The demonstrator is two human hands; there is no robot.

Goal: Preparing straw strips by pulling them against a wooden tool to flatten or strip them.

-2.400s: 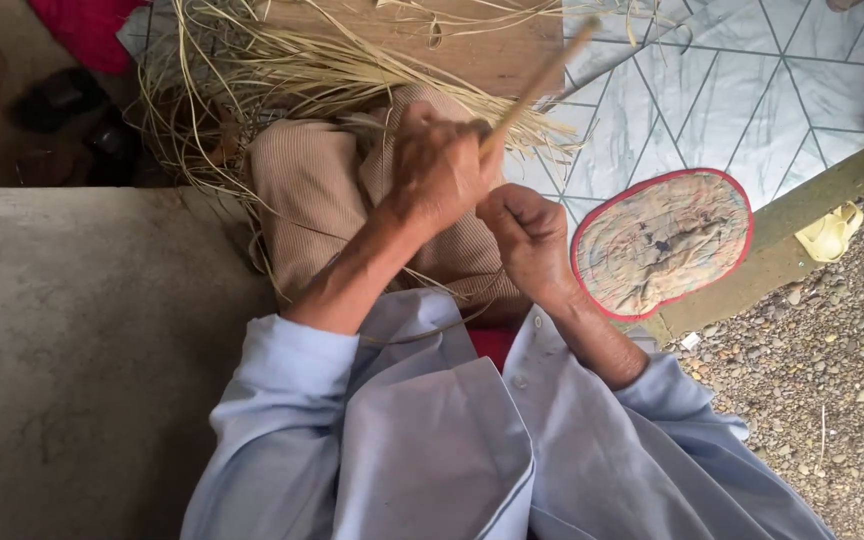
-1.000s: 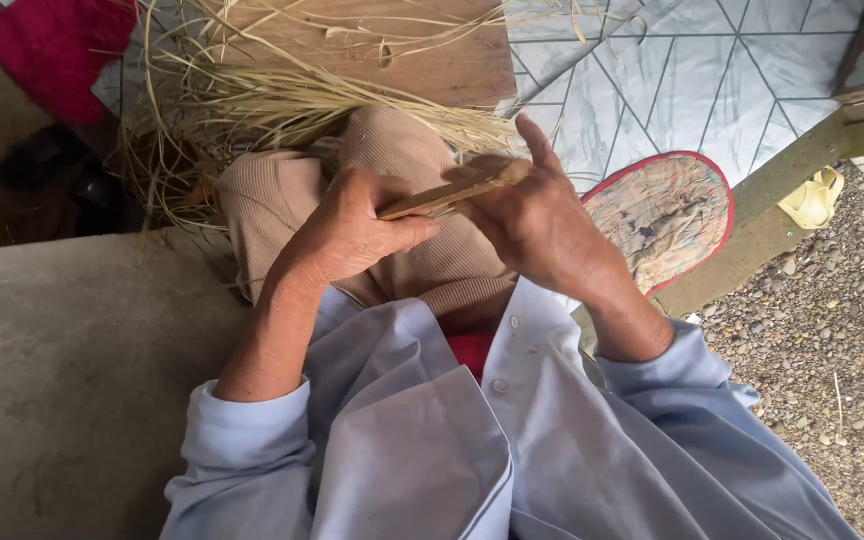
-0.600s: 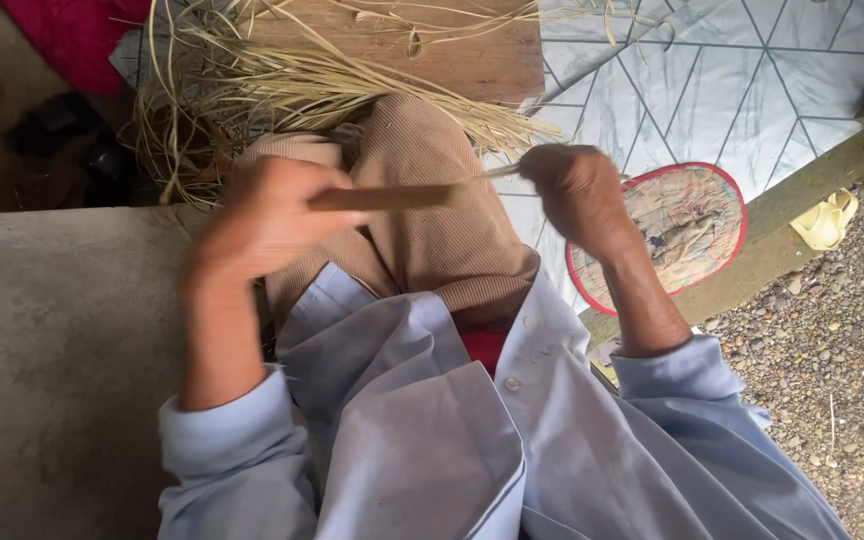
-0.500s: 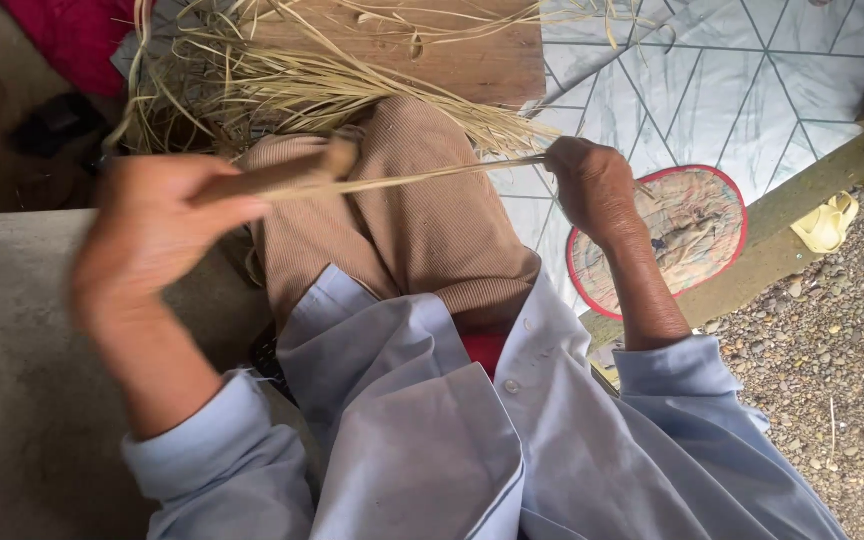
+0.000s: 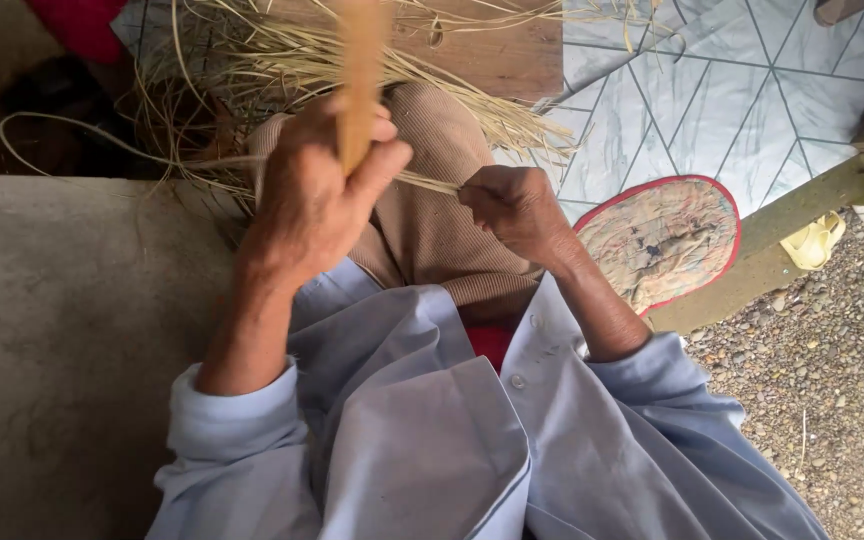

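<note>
My left hand [image 5: 317, 195] is raised in front of me and closed around a flat wooden stick [image 5: 360, 70] that points up and away. My right hand [image 5: 512, 205] sits lower, over my lap, with its fingers pinched on a thin pale straw strand [image 5: 432, 183]. The strand runs from that hand leftward under the left hand. Both hands are above my brown-clad knee [image 5: 432, 240].
A heap of loose straw [image 5: 282, 50] lies ahead over a wooden board [image 5: 512, 60]. A round woven fan with a red rim [image 5: 662, 240] rests on the patterned tile floor [image 5: 752, 90]. Grey concrete ledge [image 5: 62, 330] at left, gravel [image 5: 832, 400] at right.
My left hand has swung from far left back toward the middle and lifted the stick from lying sideways to upright. The right hand stayed in place, holding the strand.
</note>
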